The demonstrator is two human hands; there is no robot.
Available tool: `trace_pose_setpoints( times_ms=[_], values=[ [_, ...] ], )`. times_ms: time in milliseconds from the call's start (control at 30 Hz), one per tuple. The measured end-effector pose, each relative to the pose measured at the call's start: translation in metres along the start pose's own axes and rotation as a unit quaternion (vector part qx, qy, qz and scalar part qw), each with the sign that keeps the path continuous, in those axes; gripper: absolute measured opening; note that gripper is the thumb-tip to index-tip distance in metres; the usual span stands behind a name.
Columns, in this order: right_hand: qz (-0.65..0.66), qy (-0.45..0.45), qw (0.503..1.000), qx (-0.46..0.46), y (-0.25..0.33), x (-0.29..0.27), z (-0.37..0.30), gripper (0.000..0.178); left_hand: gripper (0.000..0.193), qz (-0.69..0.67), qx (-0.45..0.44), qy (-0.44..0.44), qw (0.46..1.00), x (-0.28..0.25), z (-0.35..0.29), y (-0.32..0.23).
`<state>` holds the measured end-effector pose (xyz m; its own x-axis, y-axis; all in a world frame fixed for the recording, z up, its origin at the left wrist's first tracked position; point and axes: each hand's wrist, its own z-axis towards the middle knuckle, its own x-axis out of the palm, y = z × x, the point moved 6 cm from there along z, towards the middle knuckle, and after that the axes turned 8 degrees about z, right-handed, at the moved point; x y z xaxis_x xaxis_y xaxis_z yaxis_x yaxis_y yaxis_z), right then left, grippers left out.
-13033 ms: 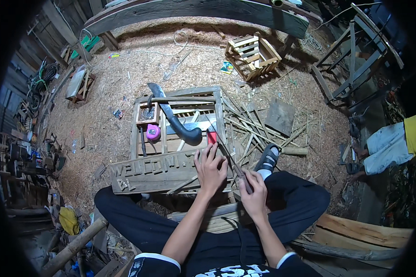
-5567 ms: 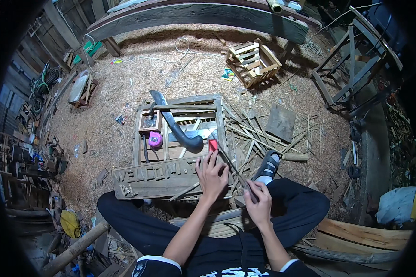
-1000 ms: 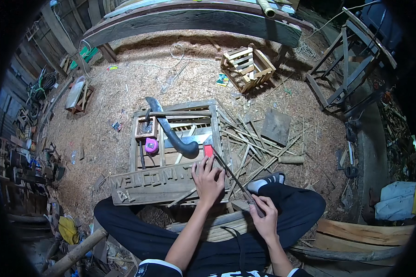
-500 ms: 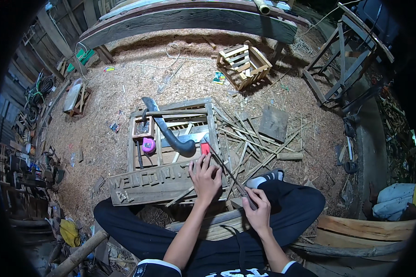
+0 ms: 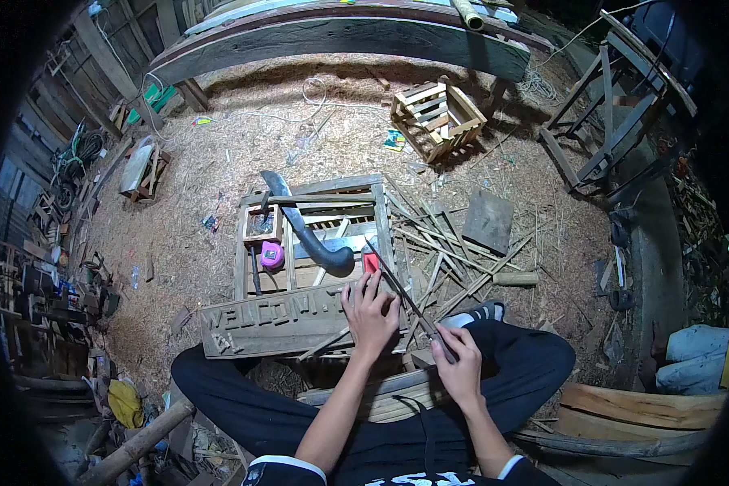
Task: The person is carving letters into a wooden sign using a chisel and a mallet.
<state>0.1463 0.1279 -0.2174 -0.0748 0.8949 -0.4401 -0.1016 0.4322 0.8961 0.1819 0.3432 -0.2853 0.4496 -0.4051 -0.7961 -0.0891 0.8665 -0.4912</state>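
Note:
My right hand (image 5: 460,364) is closed round the handle of a knife (image 5: 409,300), whose long thin dark blade points up and to the left. My left hand (image 5: 371,320) rests on the right end of a wooden sign board (image 5: 259,328) with raised wooden letters, its fingers stretched forward and apart. The knife blade passes just to the right of those fingers. Whatever lies under the left fingertips is hidden. Just beyond them shows the red handle (image 5: 370,261) of a saw. Small wood pieces (image 5: 225,343) lie at the board's lower left corner.
The board lies on a slatted wooden frame (image 5: 378,202). On it are a dark curved-handled machete (image 5: 320,251), a pink tape measure (image 5: 272,255), a hammer (image 5: 300,199) and a small box (image 5: 262,223). Thin sticks (image 5: 437,251) lie to the right; a slatted crate (image 5: 437,121) stands beyond.
The whole scene has shifted slightly to the right in the picture. Both hands and the knife keep nearly the same pose over the board.

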Motion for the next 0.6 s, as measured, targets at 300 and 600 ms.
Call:
trace_pose_setpoints(
  times_ms=[300,600],
  values=[
    [-0.006,-0.009,1.000,-0.026,0.003,0.009,0.006,0.035,0.017,0.001,0.010,-0.005,1.000,0.001,0.004,-0.004],
    [-0.019,-0.014,1.000,-0.011,-0.001,0.007,-0.004,0.036,0.014,-0.005,0.010,-0.011,1.000,-0.001,0.003,-0.006]
  ],
)
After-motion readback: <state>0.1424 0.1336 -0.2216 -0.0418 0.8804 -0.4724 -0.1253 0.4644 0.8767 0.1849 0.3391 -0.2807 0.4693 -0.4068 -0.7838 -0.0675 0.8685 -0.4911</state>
